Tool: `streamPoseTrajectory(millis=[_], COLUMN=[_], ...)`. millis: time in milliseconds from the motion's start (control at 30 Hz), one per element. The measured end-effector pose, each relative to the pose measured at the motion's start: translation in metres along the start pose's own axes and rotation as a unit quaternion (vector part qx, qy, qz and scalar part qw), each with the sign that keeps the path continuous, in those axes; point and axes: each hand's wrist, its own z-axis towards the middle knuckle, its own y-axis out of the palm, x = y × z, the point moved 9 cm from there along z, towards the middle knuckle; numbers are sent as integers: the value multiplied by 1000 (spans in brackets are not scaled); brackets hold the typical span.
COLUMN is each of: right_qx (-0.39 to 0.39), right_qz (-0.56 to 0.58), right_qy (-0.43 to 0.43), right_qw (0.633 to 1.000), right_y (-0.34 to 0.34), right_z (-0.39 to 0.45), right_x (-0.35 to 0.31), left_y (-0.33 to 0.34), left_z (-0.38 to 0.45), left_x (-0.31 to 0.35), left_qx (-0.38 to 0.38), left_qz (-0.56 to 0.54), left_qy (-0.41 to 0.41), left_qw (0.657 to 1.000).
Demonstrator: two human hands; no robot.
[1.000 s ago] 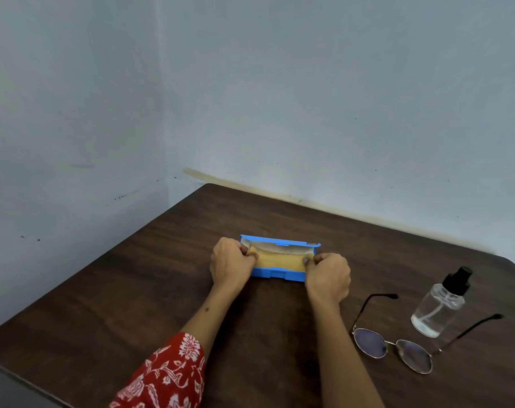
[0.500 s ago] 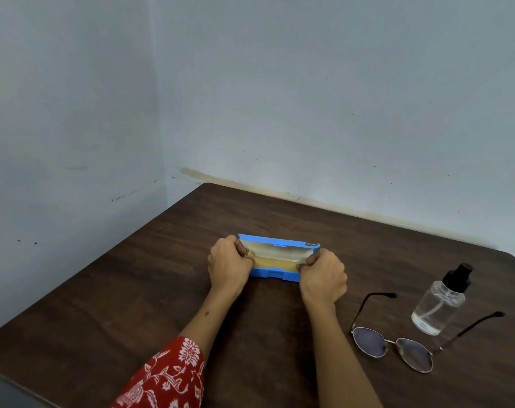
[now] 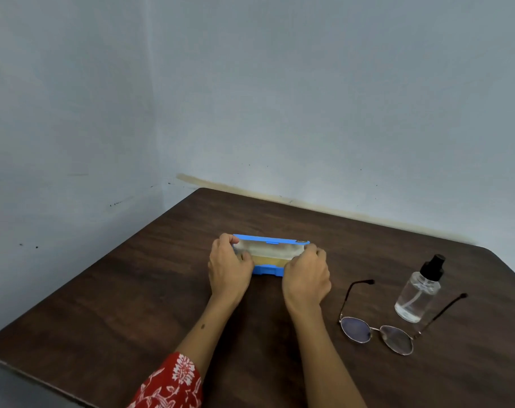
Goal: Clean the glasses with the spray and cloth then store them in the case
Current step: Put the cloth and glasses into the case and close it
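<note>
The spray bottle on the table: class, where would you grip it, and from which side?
Grip the spray bottle round its clear cylindrical body, below the black pump head. It looks upright, so approach sideways from its outer right, since the glasses lie close on its left and front.

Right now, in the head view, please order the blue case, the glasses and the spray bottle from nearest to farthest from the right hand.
1. Blue case: the right hand grips its right end.
2. Glasses: on the table, to the hand's right and nearer the person.
3. Spray bottle: farthest right, standing between the glasses' arms.
</note>
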Motion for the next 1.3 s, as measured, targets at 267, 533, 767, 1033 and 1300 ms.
streamPoseTrajectory(millis=[267,533,767,1033,1300], right_qx=[76,289,358,175,50], right_qz=[72,269,300,184,177], right_qy=[-97,-178,-66,101,112], right_qw=[990,901,882,962,977], right_y=[-75,-185,-206,-145,-112], right_z=[-47,-73,-57,-30,-17], right_x=[-20,13,109,185,199], left_y=[-15,7,46,80,88], left_z=[-53,-98,-122,-133,-129], left_x=[51,93,89,74,70], left_qx=[27,-41,-103,-162,-160], left_qz=[-151,-271,-245,-138,-64], left_qy=[83,109,91,63,85], left_qw=[985,956,960,975,981])
